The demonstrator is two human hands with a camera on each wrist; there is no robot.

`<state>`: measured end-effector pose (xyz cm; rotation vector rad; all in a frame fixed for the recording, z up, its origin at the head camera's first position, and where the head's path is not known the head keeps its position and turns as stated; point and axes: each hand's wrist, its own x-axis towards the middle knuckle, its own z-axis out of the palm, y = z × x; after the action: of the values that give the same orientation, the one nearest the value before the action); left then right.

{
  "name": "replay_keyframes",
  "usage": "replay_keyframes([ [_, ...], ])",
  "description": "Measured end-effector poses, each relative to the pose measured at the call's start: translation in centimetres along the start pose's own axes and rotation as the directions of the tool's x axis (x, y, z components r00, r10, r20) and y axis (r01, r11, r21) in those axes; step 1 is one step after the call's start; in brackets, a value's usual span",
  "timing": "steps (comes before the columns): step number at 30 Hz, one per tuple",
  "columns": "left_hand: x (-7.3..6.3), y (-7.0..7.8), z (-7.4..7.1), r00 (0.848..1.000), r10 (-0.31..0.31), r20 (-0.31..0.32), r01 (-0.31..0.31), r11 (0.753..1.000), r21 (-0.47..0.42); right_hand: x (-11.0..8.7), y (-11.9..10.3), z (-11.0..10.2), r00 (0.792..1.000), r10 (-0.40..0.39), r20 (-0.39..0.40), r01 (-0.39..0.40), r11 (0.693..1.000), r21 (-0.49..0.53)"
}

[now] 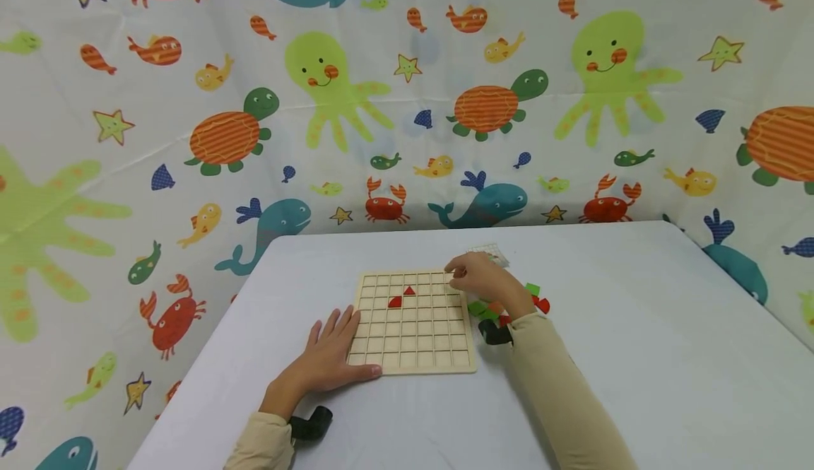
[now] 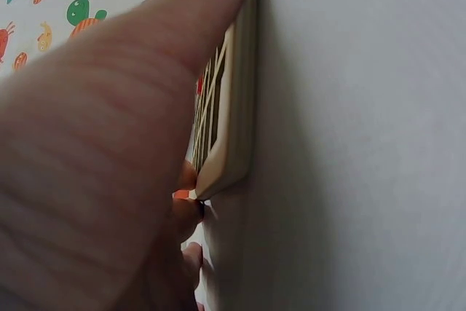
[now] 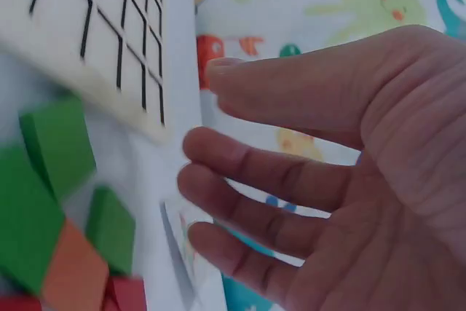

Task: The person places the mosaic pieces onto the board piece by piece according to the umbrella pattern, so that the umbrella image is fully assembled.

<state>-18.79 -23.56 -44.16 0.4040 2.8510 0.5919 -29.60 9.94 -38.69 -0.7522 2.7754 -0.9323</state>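
A wooden grid board (image 1: 439,346) lies on the white table, with a red triangle (image 1: 410,290) and a red quarter-round piece (image 1: 395,302) in its upper squares. Spread at the board's lower left corner, my left hand (image 1: 331,357) has its fingers along the left side and its thumb at the near edge. My right hand (image 1: 482,278) hovers over the far right corner. In the right wrist view its fingers (image 3: 247,194) are loosely bent, with nothing between them and the thumb.
Right of the board is a loose pile of green blocks (image 3: 65,147), an orange block (image 3: 76,267) and red pieces (image 1: 542,305). A printed card (image 1: 499,254) lies behind the right hand. Beyond the table hangs a sea-animal cloth (image 1: 407,138).
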Motion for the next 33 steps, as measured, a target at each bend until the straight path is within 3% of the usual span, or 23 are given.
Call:
replay_keyframes([
  [6, 0.1, -0.2, 0.3, 1.000, -0.001, -0.002, 0.001, 1.000, 0.007, -1.8, 3.5, -2.1, 0.988, 0.153, 0.032, -0.154, 0.988, 0.016],
  [16, 0.2, 0.0, 0.3, 1.000, -0.005, 0.001, 0.005, 1.000, 0.005, -5.4, 8.2, -5.3, 0.932, 0.361, 0.035, -0.361, 0.933, -0.007],
  [22, 0.2, 0.1, 0.3, 1.000, -0.005, -0.003, 0.005, 1.000, 0.015, -6.0, 9.9, -5.5, 0.915, 0.397, 0.079, -0.400, 0.916, 0.036],
  [30, 0.3, 0.0, 0.3, 1.000, -0.005, -0.001, 0.005, 1.000, 0.011, -5.5, 10.4, -5.0, 0.890, 0.453, 0.054, -0.455, 0.888, 0.057],
  [33, 0.3, 0.0, 0.5, 1.000, -0.006, 0.001, 0.006, 1.000, 0.013, -5.4, 10.5, -4.7, 0.891, 0.453, 0.039, -0.454, 0.889, 0.059],
])
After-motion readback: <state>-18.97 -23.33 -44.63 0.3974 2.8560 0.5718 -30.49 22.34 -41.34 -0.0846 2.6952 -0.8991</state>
